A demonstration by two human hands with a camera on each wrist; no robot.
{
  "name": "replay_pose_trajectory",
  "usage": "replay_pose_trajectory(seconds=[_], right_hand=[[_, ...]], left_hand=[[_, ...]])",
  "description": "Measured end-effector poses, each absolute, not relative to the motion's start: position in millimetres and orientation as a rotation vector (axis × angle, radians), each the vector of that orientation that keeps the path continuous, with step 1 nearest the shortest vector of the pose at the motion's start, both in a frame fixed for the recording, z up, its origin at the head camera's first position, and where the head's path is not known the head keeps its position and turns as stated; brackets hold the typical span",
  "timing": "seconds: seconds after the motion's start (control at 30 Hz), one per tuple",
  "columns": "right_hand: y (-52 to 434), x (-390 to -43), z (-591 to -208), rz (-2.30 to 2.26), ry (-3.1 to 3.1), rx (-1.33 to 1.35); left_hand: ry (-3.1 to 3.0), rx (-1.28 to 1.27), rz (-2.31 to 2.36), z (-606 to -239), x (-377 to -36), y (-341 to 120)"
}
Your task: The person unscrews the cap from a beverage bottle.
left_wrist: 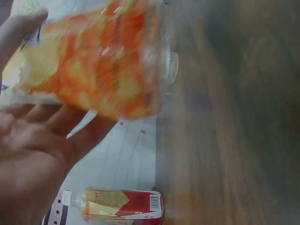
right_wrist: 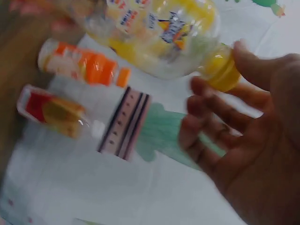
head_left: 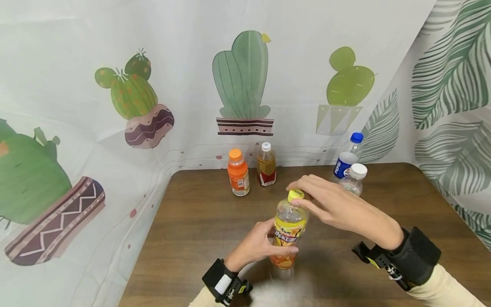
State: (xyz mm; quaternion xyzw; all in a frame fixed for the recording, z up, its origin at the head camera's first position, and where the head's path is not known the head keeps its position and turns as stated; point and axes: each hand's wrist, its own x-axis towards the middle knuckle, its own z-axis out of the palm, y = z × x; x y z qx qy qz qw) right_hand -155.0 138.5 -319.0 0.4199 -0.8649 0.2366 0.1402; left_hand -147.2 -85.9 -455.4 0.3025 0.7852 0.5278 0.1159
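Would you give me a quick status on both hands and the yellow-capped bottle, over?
Left hand grips yellow-capped bottle at its label, upright on table. Right hand fingers on yellow cap. Four other bottles stand behind, apart.

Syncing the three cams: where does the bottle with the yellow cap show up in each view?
Head: yellow-cap bottle upright at centre, left hand gripping its body, right hand on the cap.
Left wrist: top left, lying sideways in frame, label blurred.
Right wrist: top centre, tilted, cap towards the fingers.
Shared landmark: the red-label bottle.
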Motion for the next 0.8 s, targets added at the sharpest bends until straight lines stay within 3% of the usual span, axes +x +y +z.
replay_pose_trajectory(seconds=[0.27,0.63,0.8], right_hand=[[121,-147,-299,0.443,-2.663,0.793],[107,-151,-308,0.516,-2.701,0.647],[107,-153,-310,0.62,-2.68,0.699]], left_hand=[[2.431,0.806,1.622,-460,-151,-85],[2.589,0.758,1.544,-458,-152,-82],[2.565,0.762,1.567,-453,-154,-81]])
